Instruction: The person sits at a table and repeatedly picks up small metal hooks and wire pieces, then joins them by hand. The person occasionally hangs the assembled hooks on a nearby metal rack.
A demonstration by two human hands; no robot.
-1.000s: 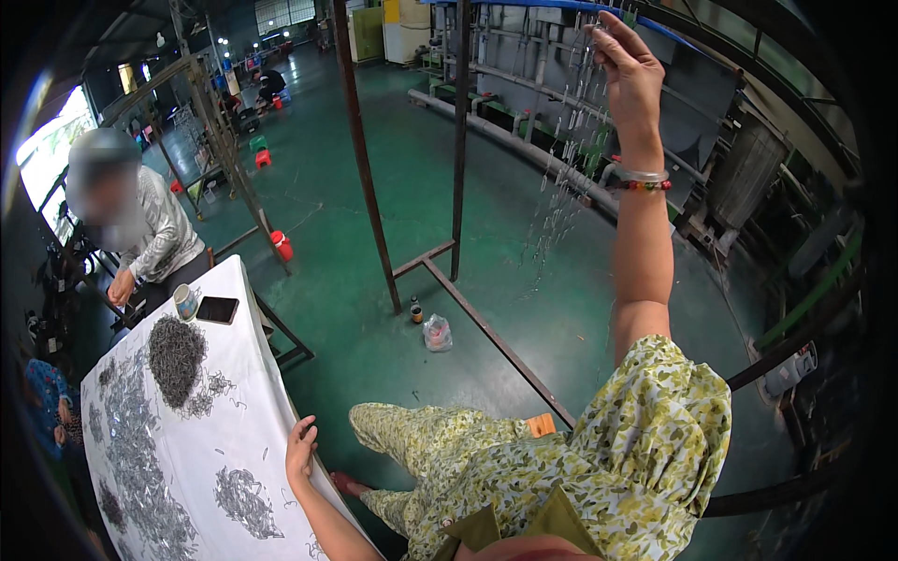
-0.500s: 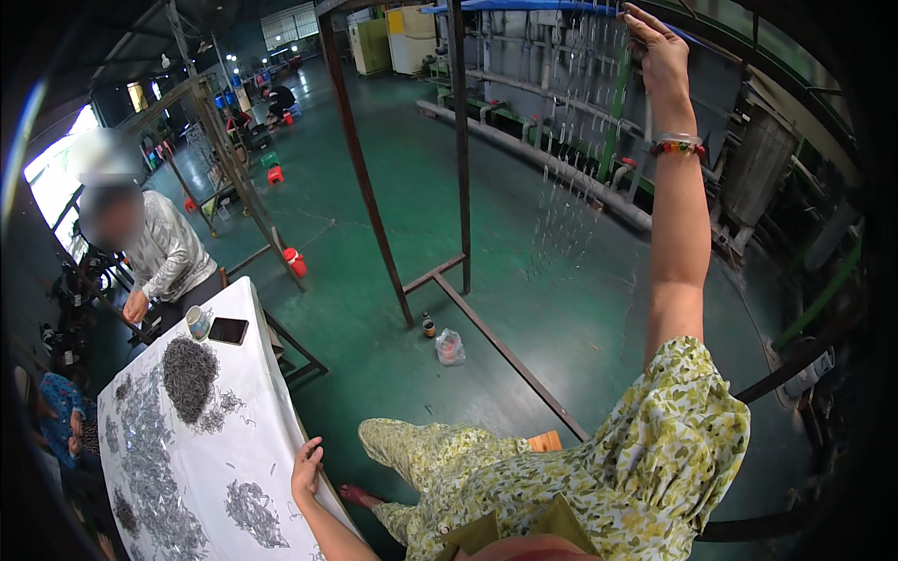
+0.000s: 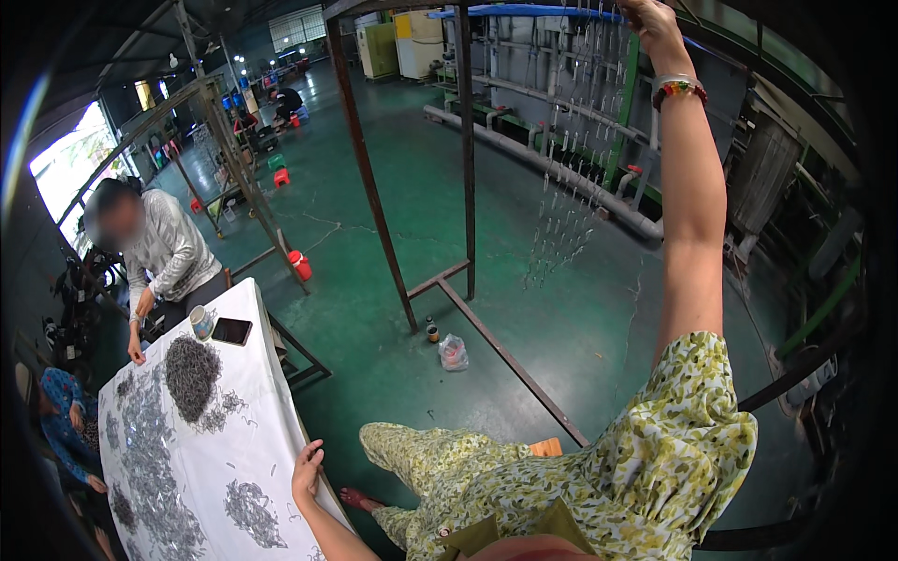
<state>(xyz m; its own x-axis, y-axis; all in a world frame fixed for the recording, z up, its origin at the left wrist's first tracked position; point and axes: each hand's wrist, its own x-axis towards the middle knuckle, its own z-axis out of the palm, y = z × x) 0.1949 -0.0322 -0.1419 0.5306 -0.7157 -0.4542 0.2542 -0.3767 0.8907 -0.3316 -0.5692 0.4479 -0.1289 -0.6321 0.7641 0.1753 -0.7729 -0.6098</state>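
Note:
My right hand [image 3: 657, 30] is raised high at the top edge of the view, fingers pinched together beside the upper ends of several hanging strands of small metal hooks [image 3: 567, 182]. Its fingertips are partly cut off, so what they hold is hidden. My left hand [image 3: 308, 469] rests loosely on the near right edge of a white-covered table [image 3: 281, 411], fingers apart and nothing in them. On that table lie a dark heap of small hooks [image 3: 192, 379], a long spread of shiny hooks [image 3: 150, 463] and a smaller pile [image 3: 254, 512] closest to my left hand.
A phone [image 3: 232, 331] and a cup [image 3: 200, 323] sit at the table's far end. Across it stands a co-worker [image 3: 168, 243]; another person [image 3: 61, 411] is at far left. A dark metal frame [image 3: 374, 187] rises ahead, with a plastic bag [image 3: 454, 352] on the green floor.
My right hand has moved slightly higher and right, partly leaving the view. The co-worker's hand has reached down to the table. My left hand stays put.

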